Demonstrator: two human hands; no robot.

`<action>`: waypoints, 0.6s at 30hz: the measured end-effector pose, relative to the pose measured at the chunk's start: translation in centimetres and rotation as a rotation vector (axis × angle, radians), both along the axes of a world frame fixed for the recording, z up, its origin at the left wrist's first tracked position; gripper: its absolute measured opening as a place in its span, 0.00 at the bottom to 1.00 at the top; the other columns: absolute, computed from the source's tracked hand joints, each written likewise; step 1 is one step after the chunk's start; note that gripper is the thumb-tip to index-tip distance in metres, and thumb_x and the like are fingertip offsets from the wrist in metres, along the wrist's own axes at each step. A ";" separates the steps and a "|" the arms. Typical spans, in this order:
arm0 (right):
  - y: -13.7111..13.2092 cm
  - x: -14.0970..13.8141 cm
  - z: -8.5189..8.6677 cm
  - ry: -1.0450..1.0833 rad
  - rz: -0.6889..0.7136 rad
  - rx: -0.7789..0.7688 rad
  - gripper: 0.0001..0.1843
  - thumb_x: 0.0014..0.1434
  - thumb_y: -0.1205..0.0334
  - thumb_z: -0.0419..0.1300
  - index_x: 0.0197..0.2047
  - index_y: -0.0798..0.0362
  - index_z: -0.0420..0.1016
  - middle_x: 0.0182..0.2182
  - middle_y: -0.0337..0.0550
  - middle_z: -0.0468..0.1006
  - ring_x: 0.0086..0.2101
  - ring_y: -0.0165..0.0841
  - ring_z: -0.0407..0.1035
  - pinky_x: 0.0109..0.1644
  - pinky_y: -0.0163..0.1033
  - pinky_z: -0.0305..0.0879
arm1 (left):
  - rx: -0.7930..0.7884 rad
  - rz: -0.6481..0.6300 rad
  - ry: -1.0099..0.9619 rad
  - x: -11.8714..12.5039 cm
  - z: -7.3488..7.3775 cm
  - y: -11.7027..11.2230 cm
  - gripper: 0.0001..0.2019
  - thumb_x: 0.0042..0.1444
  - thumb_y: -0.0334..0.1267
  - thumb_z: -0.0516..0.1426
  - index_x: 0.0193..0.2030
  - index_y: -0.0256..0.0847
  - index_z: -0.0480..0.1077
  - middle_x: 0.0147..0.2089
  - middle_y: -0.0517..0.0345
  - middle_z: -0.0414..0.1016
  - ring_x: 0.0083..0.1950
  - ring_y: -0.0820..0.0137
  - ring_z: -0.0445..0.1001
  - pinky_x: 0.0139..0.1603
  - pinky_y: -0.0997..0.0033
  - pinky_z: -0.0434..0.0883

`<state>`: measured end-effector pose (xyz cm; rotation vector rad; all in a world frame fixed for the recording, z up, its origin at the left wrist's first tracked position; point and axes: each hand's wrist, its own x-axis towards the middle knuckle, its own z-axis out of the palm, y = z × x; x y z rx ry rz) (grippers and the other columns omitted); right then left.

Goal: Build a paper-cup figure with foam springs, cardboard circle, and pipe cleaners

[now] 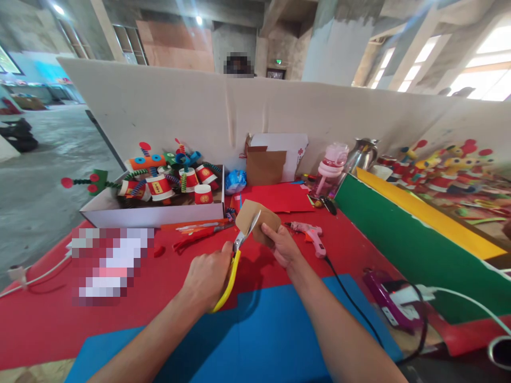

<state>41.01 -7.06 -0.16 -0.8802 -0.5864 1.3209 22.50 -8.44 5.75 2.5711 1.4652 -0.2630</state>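
My left hand (207, 276) grips yellow-handled scissors (236, 260), blades open and pointing up into a brown cardboard piece (261, 218). My right hand (281, 244) pinches that cardboard piece from below and holds it up above the red table cover (159, 276). Both forearms reach over a blue sheet (259, 340) that lies at the table's near edge.
A pink glue gun (311, 234) with a black cord lies right of my hands. A white box (151, 213) of paper-cup craft figures stands at the back left. Green and yellow sheets (411, 239), a pink bottle (331, 167), a kettle (361, 154) and a power strip (385, 300) are on the right.
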 end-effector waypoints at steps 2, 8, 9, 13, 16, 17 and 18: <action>0.0 0.0 0.1 -0.001 0.008 -0.002 0.23 0.32 0.56 0.77 0.34 0.52 0.80 0.30 0.37 0.83 0.30 0.31 0.76 0.38 0.34 0.74 | 0.002 -0.008 -0.005 -0.1 0.0 0.0 0.16 0.60 0.30 0.44 0.55 0.36 0.60 0.37 0.46 0.78 0.42 0.49 0.79 0.39 0.55 0.72; -0.1 0.3 0.2 -0.018 0.008 -0.003 0.23 0.33 0.57 0.77 0.35 0.51 0.80 0.31 0.37 0.83 0.31 0.32 0.76 0.38 0.36 0.73 | 0.008 -0.016 0.004 -0.3 0.0 0.0 0.16 0.60 0.30 0.43 0.54 0.36 0.61 0.36 0.45 0.78 0.42 0.49 0.79 0.38 0.55 0.72; -0.2 0.4 0.3 -0.028 0.004 -0.005 0.23 0.33 0.57 0.77 0.35 0.51 0.80 0.30 0.37 0.83 0.31 0.31 0.76 0.39 0.36 0.73 | 0.011 -0.019 0.010 -0.3 0.0 0.0 0.17 0.60 0.29 0.43 0.54 0.36 0.61 0.36 0.45 0.78 0.42 0.49 0.79 0.38 0.56 0.72; -0.2 0.8 0.5 -0.069 0.016 -0.009 0.21 0.33 0.58 0.76 0.34 0.52 0.80 0.30 0.36 0.83 0.31 0.31 0.76 0.41 0.35 0.72 | 0.021 -0.028 0.025 -0.3 0.0 0.2 0.17 0.59 0.29 0.42 0.54 0.36 0.61 0.36 0.44 0.77 0.42 0.49 0.79 0.38 0.55 0.72; -0.2 0.9 0.5 -0.067 0.031 -0.007 0.21 0.32 0.57 0.77 0.32 0.52 0.80 0.30 0.36 0.83 0.32 0.31 0.76 0.41 0.36 0.72 | 0.012 -0.025 0.011 -0.3 -0.1 0.2 0.17 0.60 0.30 0.43 0.54 0.36 0.61 0.36 0.45 0.77 0.42 0.49 0.79 0.38 0.56 0.72; -0.2 0.9 0.4 -0.066 0.029 -0.006 0.21 0.32 0.56 0.77 0.32 0.51 0.80 0.31 0.36 0.83 0.32 0.31 0.76 0.41 0.36 0.72 | 0.004 -0.023 0.004 -0.3 -0.2 0.2 0.16 0.60 0.30 0.43 0.54 0.36 0.61 0.36 0.45 0.77 0.42 0.49 0.79 0.38 0.56 0.72; -0.2 0.9 0.4 -0.068 0.028 -0.005 0.21 0.32 0.56 0.76 0.33 0.51 0.80 0.31 0.37 0.83 0.32 0.31 0.76 0.42 0.36 0.72 | -0.004 -0.022 -0.003 -0.3 -0.2 0.2 0.16 0.61 0.31 0.43 0.54 0.37 0.61 0.36 0.45 0.78 0.42 0.49 0.79 0.38 0.56 0.71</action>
